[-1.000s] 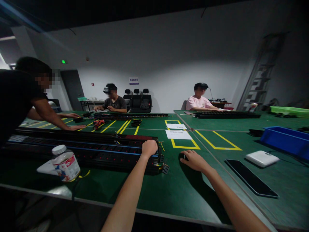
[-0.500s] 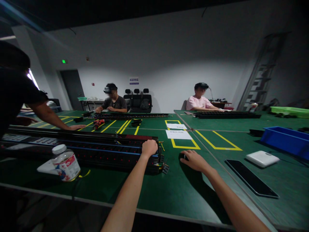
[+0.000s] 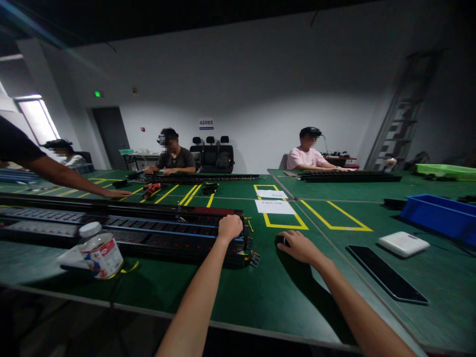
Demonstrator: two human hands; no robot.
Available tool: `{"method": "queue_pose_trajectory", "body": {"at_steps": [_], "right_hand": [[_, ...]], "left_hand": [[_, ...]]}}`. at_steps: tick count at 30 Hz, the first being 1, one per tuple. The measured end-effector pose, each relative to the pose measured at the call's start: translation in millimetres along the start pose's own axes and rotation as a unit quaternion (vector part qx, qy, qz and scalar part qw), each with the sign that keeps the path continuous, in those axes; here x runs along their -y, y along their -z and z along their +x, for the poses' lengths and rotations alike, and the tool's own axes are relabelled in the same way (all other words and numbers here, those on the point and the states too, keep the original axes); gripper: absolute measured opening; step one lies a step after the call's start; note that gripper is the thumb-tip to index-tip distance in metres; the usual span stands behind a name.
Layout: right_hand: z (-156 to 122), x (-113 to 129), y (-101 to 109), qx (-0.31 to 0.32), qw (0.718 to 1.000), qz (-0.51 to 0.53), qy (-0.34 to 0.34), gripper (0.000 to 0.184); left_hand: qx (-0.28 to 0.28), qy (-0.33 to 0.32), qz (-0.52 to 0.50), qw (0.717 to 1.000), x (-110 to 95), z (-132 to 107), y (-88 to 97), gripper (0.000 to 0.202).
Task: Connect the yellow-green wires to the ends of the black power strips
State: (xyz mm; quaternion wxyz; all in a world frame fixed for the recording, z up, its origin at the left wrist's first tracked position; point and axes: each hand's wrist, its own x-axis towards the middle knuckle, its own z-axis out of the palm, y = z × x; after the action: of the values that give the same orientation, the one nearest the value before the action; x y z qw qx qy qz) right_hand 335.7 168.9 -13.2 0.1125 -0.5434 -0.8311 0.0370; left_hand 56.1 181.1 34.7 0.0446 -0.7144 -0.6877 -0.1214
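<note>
The left hand [image 3: 230,227] is closed into a fist on the top of the right end of a long, black, blue-lined power strip assembly [image 3: 148,233], which is laid lengthwise near the front edge of the green-topped work table [image 3: 278,292] and runs off toward its left edge; loose yellow wires and a small black bracket are seen at that same end. The right hand [image 3: 299,246] is laid palm down on the table just beside that end, fingers loosely stretched and clamped on nothing; a small dark thing at its fingertips is too small to be told. The assembly is judged to be heavy, stiff and awkward through its length, so hold is best taken on the solid housing at the end, clear of the wires and sockets. A clear plastic jar with a white lid [image 3: 99,249] is stood against its near side toward the front left corner; a co-worker's hand [image 3: 118,193] is pressed on the table beyond its far side. Toward the right edge a flat black slab [image 3: 386,274], a white flat box [image 3: 403,243] and a blue plastic bin [image 3: 439,214] are set; white paper sheets [image 3: 274,207] lie mid-table.
</note>
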Motion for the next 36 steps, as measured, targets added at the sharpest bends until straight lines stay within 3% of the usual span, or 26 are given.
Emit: {"method": "queue_pose_trajectory", "body": {"at_steps": [36], "right_hand": [[-1.8, 3.4, 4.7, 0.015, 1.0, -0.026, -0.001, 0.046]], "left_hand": [[0.004, 0.002, -0.004, 1.0, 0.2, 0.2, 0.9, 0.042]]}}
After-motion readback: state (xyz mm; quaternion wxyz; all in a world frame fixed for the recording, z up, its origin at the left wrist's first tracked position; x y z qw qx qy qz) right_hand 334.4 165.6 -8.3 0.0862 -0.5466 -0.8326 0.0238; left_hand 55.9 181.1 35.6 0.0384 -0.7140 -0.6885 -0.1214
